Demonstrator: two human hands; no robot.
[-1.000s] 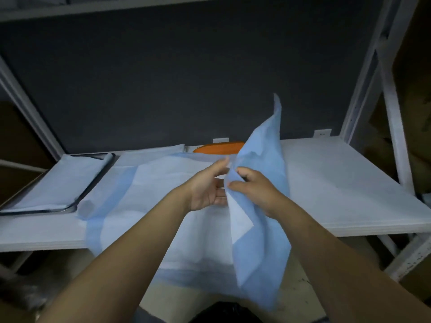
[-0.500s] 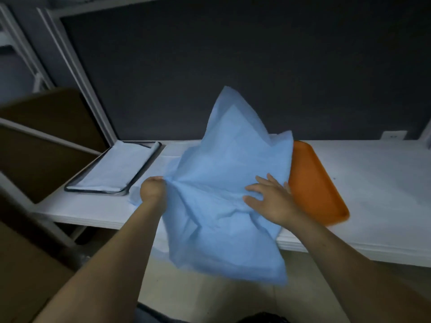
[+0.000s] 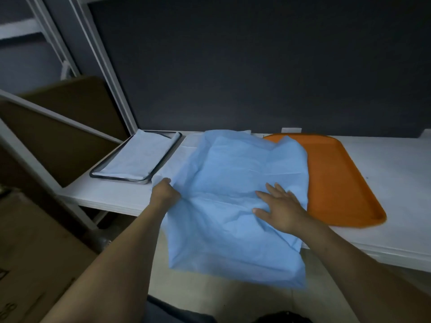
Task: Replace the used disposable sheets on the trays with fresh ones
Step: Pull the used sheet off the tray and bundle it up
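matt, creased blue paper sheet (image 3: 235, 183) — smooth orange plastic tray (image 3: 335, 183) — shiny metal tray (image 3: 121, 179) rim.

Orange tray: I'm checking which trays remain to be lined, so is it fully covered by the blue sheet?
No. The blue sheet overlaps only the left edge of the orange tray, leaving most of its surface bare.

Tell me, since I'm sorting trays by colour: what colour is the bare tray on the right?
Orange; the bare tray shows plainly in the head view.

Shelf (image 3: 394, 173) right of orange tray (image 3: 335, 183) lies bare
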